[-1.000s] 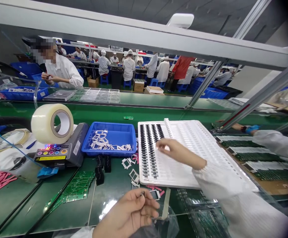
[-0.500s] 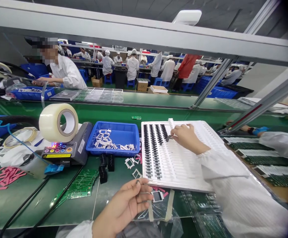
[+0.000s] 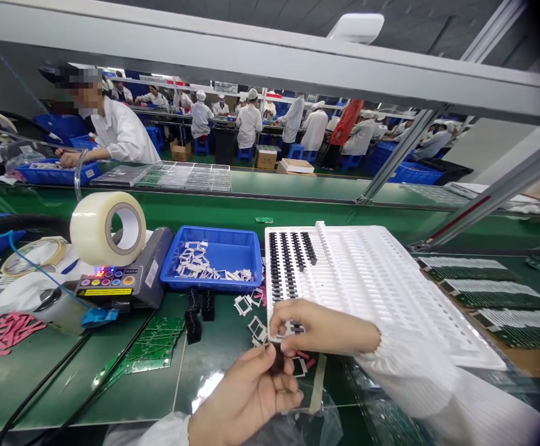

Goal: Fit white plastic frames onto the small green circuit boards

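Observation:
My left hand (image 3: 246, 390) is at the lower middle, pinching a small black part (image 3: 277, 362) between thumb and fingers. My right hand (image 3: 318, 328) reaches in from the right over the near left corner of a white plastic tray (image 3: 390, 279), and its fingertips meet the same part. Rows of black components (image 3: 288, 266) fill the tray's far left columns. A white bar (image 3: 324, 244) lies across the tray's far edge. Part of the tray's corner is hidden under my right hand.
Loose metal frames (image 3: 243, 305) and black stacks (image 3: 199, 308) lie left of the tray. Behind them are a blue bin of white frames (image 3: 214, 260), a tape roll (image 3: 108, 228), green circuit boards (image 3: 146, 347) and pink strips (image 3: 15, 330). Boards (image 3: 483, 291) lie to the right. A co-worker (image 3: 121, 127) sits beyond the glass.
My right hand has moved from the far part of the tray down to the near left corner, meeting my left hand. A gloved hand at the right edge has left the view.

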### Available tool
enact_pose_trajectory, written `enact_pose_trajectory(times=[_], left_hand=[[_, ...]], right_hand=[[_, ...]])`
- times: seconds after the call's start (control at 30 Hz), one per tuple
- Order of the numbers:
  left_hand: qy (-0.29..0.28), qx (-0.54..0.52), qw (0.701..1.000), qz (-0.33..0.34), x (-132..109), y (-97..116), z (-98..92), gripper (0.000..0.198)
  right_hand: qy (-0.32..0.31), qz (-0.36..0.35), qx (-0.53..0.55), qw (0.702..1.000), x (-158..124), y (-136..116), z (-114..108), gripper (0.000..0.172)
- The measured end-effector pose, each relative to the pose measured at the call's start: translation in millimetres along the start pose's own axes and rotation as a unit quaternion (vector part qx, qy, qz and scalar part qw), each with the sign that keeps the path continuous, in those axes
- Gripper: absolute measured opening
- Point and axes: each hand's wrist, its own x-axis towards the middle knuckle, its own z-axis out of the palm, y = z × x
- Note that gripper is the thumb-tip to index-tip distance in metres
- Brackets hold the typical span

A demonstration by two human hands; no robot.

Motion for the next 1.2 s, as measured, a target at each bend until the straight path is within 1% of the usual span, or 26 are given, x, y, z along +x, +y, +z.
enact_pose_trajectory(times=[0.07, 0.13, 0.17, 0.2, 0.27, 0.37, 0.43, 0.47, 0.57, 0.63, 0.7, 0.77, 0.8, 0.83, 0.87, 0.9, 0.93, 0.97, 1.0, 1.07, 1.1, 1.13, 1.2], left_hand=[[-0.003, -0.013, 1.0, -0.017, 0.7, 1.2, -3.1, 0.022], [-0.011, -0.014, 0.999, -0.035, 0.7, 2.3, -6.3, 0.026], [-0.015, -0.012, 0.999, -0.042, 0.5, 2.6, -7.9, 0.027], [-0.02, -0.007, 0.999, -0.046, 0.1, 3.0, -9.5, 0.028], [-0.033, 0.005, 0.998, -0.052, -0.6, 3.6, -12.6, 0.03], [-0.069, 0.012, 0.994, -0.084, -1.0, 6.0, -15.4, 0.037], [-0.082, 0.015, 0.991, -0.101, -0.5, 8.8, -14.9, 0.039], [-0.081, 0.019, 0.992, -0.099, -0.1, 10.4, -13.9, 0.038], [-0.057, 0.032, 0.996, -0.065, 1.1, 15.3, -10.3, 0.033], [-0.04, 0.028, 0.998, -0.043, 1.3, 18.3, -9.0, 0.029], [-0.028, 0.016, 0.999, -0.028, 0.9, 21.1, -8.7, 0.027], [-0.013, 0.008, 1.0, -0.01, 0.7, 23.3, -8.2, 0.025], [-0.004, 0.008, 1.0, 0.002, 0.8, 24.1, -7.4, 0.025], [0.004, 0.009, 1.0, 0.014, 1.2, 24.6, -6.2, 0.025], [0.008, 0.012, 1.0, 0.024, 1.6, 24.6, -4.7, 0.025], [0.009, 0.016, 0.999, 0.028, 2.2, 24.2, -2.9, 0.026], [0.006, 0.02, 0.999, 0.027, 2.7, 23.3, -1.3, 0.028], [0.002, 0.023, 0.999, 0.024, 3.2, 22.1, 0.1, 0.029], [-0.001, 0.023, 0.999, 0.022, 3.4, 20.9, 0.9, 0.028], [-0.004, 0.006, 1.0, 0.026, 3.2, 18.7, 1.0, 0.024], [-0.003, -0.006, 0.999, 0.031, 2.8, 18.1, 0.3, 0.022], [-0.002, -0.019, 0.999, 0.034, 2.3, 17.9, -0.6, 0.022], [-0.001, -0.04, 0.999, 0.028, 1.0, 18.2, -2.5, 0.028]], right_hand=[[0.072, 0.071, -0.097, 0.99, 4.0, 22.3, -14.8, 0.017], [0.151, 0.158, -0.185, 0.958, 8.7, 50.5, -30.1, 0.018], [0.172, 0.192, -0.214, 0.942, 11.0, 64.6, -36.2, 0.018], [0.181, 0.218, -0.233, 0.93, 13.1, 77.4, -40.8, 0.016], [0.178, 0.256, -0.272, 0.91, 16.7, 96.4, -44.9, 0.013], [0.152, 0.278, -0.31, 0.896, 22.1, 106.5, -42.8, 0.02], [0.133, 0.28, -0.326, 0.893, 26.3, 106.0, -41.2, 0.023], [0.124, 0.28, -0.333, 0.892, 28.5, 105.4, -41.6, 0.023], [0.099, 0.269, -0.338, 0.897, 32.9, 105.5, -49.2, 0.02], [0.089, 0.255, -0.33, 0.905, 32.2, 103.4, -58.6, 0.014], [0.096, 0.24, -0.318, 0.912, 27.9, 93.2, -67.9, 0.015], [0.108, 0.217, -0.306, 0.921, 21.0, 71.6, -72.0, 0.017], [0.106, 0.192, -0.29, 0.932, 17.0, 57.0, -70.4, 0.017], [0.094, 0.152, -0.258, 0.949, 13.1, 41.0, -65.9, 0.017], [0.071, 0.102, -0.214, 0.969, 9.6, 24.5, -58.5, 0.018], [0.039, 0.032, -0.139, 0.989, 6.9, 8.8, -48.6, 0.019], [0.008, -0.021, -0.075, 0.997, 5.3, -5.0, -36.9, 0.02], [-0.007, -0.047, -0.035, 0.998, 5.0, -16.0, -24.5, 0.018], [-0.011, -0.056, -0.012, 0.998, 6.1, -23.4, -12.9, 0.015], [-0.001, -0.043, -0.012, 0.999, 12.1, -26.2, 2.4, 0.009], [0.007, -0.032, -0.025, 0.999, 16.7, -21.5, 4.1, 0.008], [0.018, -0.015, -0.044, 0.999, 22.1, -13.2, 1.0, 0.011], [0.06, 0.041, -0.102, 0.992, 34.5, 12.6, -18.2, 0.018]])
